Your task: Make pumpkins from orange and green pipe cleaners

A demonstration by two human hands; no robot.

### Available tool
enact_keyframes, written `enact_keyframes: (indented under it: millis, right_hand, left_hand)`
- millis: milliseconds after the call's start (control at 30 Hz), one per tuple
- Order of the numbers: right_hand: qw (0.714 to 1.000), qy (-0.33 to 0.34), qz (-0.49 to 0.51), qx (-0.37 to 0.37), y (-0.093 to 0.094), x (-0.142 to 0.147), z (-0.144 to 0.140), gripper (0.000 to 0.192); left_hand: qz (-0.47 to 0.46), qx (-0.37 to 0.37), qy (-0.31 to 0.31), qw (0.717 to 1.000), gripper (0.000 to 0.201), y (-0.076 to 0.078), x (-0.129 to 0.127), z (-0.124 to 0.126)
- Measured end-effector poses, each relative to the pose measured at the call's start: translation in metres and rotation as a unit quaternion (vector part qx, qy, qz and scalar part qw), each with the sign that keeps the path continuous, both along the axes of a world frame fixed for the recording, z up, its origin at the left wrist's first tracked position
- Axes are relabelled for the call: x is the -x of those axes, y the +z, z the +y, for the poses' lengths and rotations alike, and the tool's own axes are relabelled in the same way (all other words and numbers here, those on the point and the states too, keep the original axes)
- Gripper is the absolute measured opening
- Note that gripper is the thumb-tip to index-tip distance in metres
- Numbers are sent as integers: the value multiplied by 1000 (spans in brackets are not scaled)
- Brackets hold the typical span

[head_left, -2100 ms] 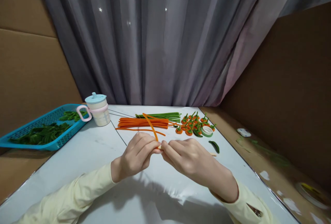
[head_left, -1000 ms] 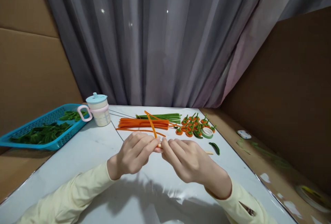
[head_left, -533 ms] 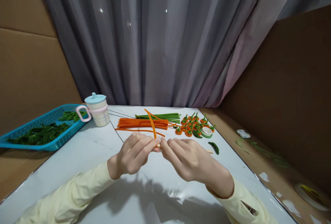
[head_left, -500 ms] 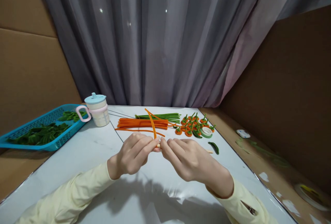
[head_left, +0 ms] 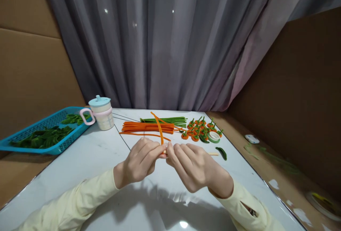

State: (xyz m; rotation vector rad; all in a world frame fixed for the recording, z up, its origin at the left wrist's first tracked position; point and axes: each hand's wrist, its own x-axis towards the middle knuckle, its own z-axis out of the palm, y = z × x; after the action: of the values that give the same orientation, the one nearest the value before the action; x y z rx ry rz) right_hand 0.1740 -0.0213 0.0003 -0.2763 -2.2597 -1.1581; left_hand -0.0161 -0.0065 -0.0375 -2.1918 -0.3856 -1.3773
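My left hand (head_left: 141, 160) and my right hand (head_left: 190, 165) meet fingertip to fingertip above the white table. An orange pipe cleaner (head_left: 160, 131) stands up from the left fingers, which pinch its lower end. Inside my closed right hand is a thin pale wooden stick (head_left: 214, 154); its far end pokes out to the right. Its near end shows between the two sets of fingertips, where the pipe cleaner meets it; the fingers hide the exact contact. Beyond lie a bundle of orange pipe cleaners (head_left: 147, 127) and some green ones (head_left: 176, 120).
Small orange pumpkin shapes with green stems (head_left: 195, 137) cluster at the back right, beside a roll of tape (head_left: 214, 137) and a green leaf shape (head_left: 221, 153). A lidded cup (head_left: 103, 117) stands left, near a blue basket (head_left: 60, 148) holding green pieces.
My right hand has shifted slightly left and down, and more of the stick shows past it. The pipe cleaner stays upright in the left fingers. The view has moved slightly.
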Motion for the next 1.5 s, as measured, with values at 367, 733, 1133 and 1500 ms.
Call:
enact_keyframes:
  millis: [367, 733, 1133, 1500]
  right_hand:
    - [989, -63, 37, 126, 2, 4, 2, 21]
    - [983, 60, 170, 36, 4, 9, -12, 8]
    - [598, 105, 229, 761, -7, 26, 12, 30]
    - [658, 54, 217, 719, -2, 23, -3, 32]
  left_hand:
    - [-2, 43, 4, 999, 12, 8, -2, 5]
    - [-245, 508, -68, 823, 35, 27, 5, 12]
    - [-260, 476, -93, 835, 28, 27, 4, 7]
    - [-51, 50, 79, 994, 10, 14, 8, 21]
